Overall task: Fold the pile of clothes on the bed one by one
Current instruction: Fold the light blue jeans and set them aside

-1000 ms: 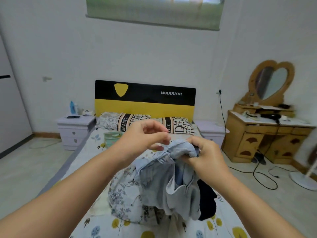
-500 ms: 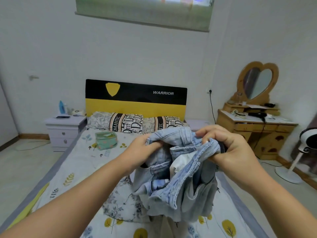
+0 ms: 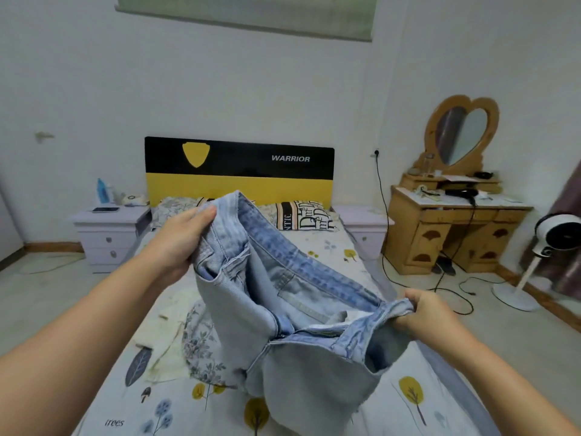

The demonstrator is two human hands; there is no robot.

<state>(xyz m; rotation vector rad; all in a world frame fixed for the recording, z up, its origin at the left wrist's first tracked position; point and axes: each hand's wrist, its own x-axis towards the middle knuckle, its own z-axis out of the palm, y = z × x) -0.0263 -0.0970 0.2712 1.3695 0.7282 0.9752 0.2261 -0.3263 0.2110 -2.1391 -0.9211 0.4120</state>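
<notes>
A pair of light blue denim shorts (image 3: 292, 313) hangs in the air over the bed (image 3: 424, 404), its waistband stretched open between both hands. My left hand (image 3: 182, 240) grips the far left end of the waistband, raised near the pillows. Lower down at the right, my right hand (image 3: 421, 313) grips the other end of the waistband. Under the shorts lie a floral garment (image 3: 201, 344) and a cream garment (image 3: 160, 338) on the sheet; the rest of the pile is hidden behind the denim.
Patterned pillows (image 3: 301, 215) lie against the black and yellow headboard (image 3: 239, 171). A white nightstand (image 3: 110, 234) stands left of the bed, another to the right (image 3: 364, 228). A wooden dressing table (image 3: 452, 228), a floor cable (image 3: 452, 287) and a standing fan (image 3: 550, 243) are at the right.
The shorts were bunched between both hands close together. My hands have pulled apart, the left up and away, the right down and to the right, and the waistband now spreads open.
</notes>
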